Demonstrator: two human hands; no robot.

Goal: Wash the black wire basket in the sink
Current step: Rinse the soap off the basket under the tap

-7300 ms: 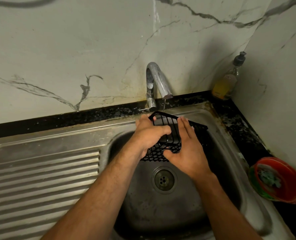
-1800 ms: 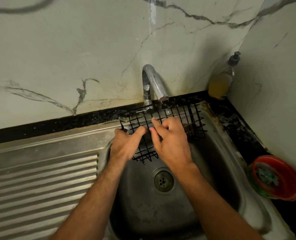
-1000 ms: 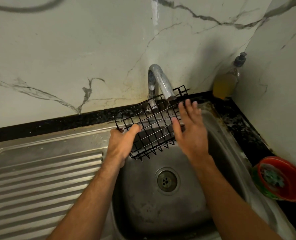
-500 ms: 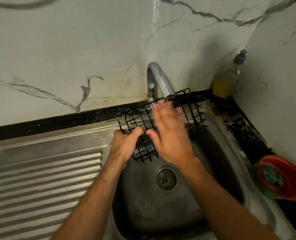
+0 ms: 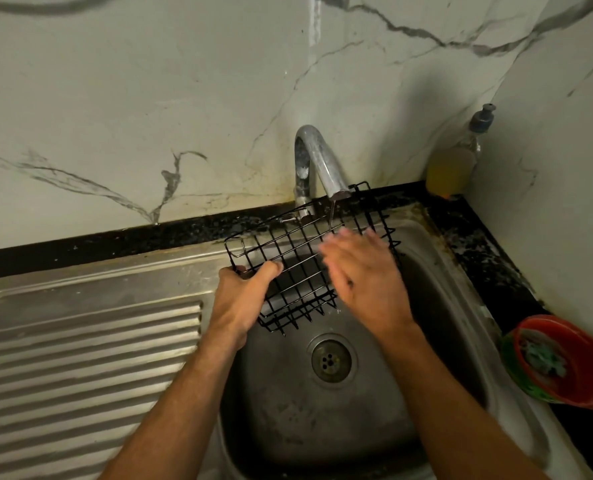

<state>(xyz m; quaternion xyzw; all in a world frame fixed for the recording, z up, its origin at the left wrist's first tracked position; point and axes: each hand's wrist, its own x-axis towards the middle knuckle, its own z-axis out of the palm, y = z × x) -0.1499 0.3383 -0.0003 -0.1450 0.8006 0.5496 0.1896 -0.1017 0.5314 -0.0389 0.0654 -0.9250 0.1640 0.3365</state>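
A ribbed draining board lies at the left. The left hand grips the near-left corner of the black wire basket – held tilted over the sink, its far edge under the tap. The right hand, fingers straight and blurred, lies flat on the basket's grid. A soap bottle stands in the corner, a red bowl at the right

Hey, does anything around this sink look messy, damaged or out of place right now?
Nothing is broken or spilled. The black stone counter edge right of the steel sink looks grimy with pale residue, and brownish stains mark the marble wall behind the chrome tap. The black wire basket looks intact.
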